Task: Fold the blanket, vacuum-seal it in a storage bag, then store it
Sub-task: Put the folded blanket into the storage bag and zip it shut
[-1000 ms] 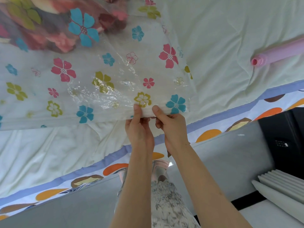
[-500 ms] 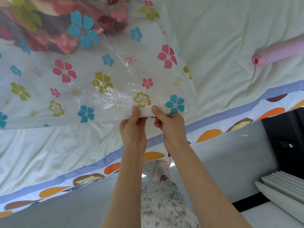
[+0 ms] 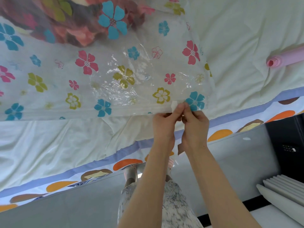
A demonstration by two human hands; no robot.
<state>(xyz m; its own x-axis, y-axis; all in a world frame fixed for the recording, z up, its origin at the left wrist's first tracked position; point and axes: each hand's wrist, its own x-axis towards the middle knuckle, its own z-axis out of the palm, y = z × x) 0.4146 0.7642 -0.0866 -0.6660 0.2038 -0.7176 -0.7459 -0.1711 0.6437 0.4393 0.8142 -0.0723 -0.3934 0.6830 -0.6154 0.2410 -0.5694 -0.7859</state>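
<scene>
The near edge of the storage bag (image 3: 131, 71) is pinched by the left hand (image 3: 164, 127) and the right hand (image 3: 195, 127), which are held close together near the bag's right corner. The bag is spread on the bed (image 3: 238, 30) away from the hands and leftward. The blanket (image 3: 65, 22) is seen through the bag's far left part, and a pink tube (image 3: 289, 57) is laid well apart to the right.

The bed (image 3: 246, 30) carries the flowered storage bag (image 3: 115, 79) and 1 pink tube (image 3: 289, 58)
</scene>
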